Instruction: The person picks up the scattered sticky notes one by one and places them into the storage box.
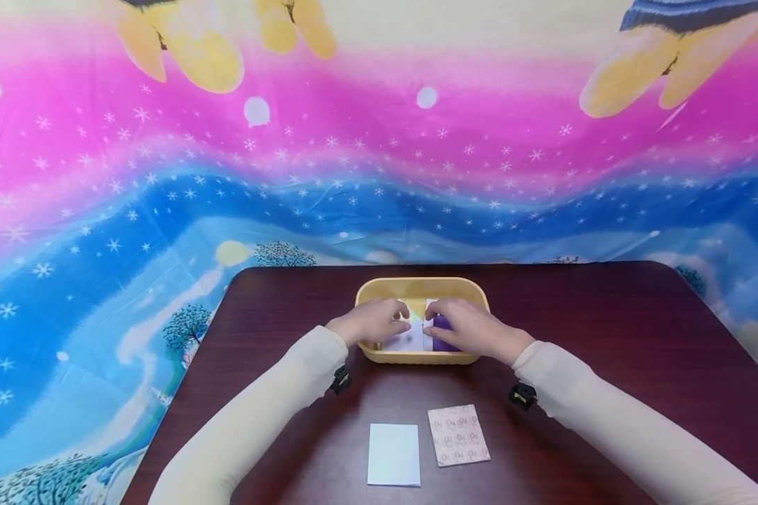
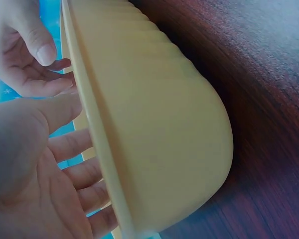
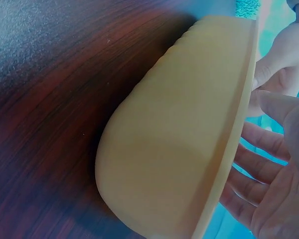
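Note:
A yellow plastic basket point(image 1: 423, 358) stands on the table, with both hands reaching in over its front. Inside lie a pale card-like piece point(image 1: 408, 342) on the left and a purple item point(image 1: 441, 338) on the right. Over the pale piece is my left hand point(image 1: 374, 320), thumb and forefinger apart. My right hand point(image 1: 474, 328) is above the purple item, its fingers loosely bent. The wrist views show relaxed, spread fingers passing behind the basket's rim point(image 2: 92, 114), which hides the fingertips of the left hand point(image 2: 45, 174) and the right hand point(image 3: 279, 184).
In front of the basket, a plain white card point(image 1: 394, 454) and a pink patterned square point(image 1: 460, 435) lie side by side on the dark wooden table point(image 1: 278, 435). Behind the table hangs a colourful printed cloth point(image 1: 379, 140).

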Available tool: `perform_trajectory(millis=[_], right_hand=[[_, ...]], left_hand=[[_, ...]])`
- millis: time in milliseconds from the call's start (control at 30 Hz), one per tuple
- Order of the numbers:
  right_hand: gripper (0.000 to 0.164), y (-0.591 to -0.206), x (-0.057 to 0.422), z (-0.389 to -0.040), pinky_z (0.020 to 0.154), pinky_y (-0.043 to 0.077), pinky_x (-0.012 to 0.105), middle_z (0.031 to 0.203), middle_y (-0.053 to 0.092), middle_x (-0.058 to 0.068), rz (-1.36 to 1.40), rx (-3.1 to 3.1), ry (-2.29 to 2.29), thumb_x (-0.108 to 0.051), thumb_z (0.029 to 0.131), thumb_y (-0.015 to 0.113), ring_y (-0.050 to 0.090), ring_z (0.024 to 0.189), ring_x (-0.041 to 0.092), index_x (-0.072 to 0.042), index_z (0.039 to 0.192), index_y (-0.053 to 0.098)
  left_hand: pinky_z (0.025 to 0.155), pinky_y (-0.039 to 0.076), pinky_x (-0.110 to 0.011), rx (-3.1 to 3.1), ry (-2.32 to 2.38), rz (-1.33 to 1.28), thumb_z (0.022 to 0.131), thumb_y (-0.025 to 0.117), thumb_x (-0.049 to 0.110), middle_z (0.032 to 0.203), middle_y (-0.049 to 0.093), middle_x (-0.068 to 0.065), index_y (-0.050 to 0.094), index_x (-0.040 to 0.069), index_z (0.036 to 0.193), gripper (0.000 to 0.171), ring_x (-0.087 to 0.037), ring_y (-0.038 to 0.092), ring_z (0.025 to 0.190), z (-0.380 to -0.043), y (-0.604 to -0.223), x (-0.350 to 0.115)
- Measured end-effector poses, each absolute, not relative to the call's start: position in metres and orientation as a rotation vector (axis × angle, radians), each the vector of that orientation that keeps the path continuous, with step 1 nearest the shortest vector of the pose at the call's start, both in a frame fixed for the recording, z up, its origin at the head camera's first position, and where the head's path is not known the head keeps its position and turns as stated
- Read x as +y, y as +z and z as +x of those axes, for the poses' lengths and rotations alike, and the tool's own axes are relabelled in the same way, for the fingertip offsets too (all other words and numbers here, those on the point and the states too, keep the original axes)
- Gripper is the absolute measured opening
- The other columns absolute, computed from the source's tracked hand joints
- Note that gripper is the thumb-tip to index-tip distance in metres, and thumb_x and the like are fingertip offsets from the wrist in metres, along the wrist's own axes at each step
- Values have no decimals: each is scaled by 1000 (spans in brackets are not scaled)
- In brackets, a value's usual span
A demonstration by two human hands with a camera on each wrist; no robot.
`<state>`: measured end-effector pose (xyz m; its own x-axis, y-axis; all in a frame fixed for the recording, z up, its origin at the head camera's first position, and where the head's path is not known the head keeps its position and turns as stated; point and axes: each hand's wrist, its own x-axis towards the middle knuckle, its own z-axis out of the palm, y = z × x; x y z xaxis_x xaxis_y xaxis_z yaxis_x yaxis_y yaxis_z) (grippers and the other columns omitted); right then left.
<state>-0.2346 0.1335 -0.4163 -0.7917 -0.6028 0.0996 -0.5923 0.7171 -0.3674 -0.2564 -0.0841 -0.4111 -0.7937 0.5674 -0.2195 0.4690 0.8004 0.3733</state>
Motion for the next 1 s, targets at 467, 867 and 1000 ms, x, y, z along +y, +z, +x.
perform_trajectory(millis=[467,867,1000], right_hand=[[29,-411,137,-231,90,55,45,105,75,9,-987,2869,-677,-27,95,71,70,97,26,-3,111,71],[28,-407,142,-224,93,55,48,108,75,12,-1008,2878,-703,-25,96,70,70,103,28,-2,112,71],[29,-405,143,-221,92,56,48,110,75,11,-1010,2883,-700,-27,96,70,70,103,27,-3,112,71]], left_hand=[[102,50,-43,2725,454,824,102,58,35,127,69,-8,64,13,131,36,-23,64,120,-245,-400,-87],[102,51,-43,2769,447,890,102,59,34,127,70,-6,64,14,130,35,-22,65,119,-234,-392,-86],[102,51,-42,2778,447,919,102,59,34,125,70,-5,65,14,130,34,-21,65,118,-231,-391,-86]])
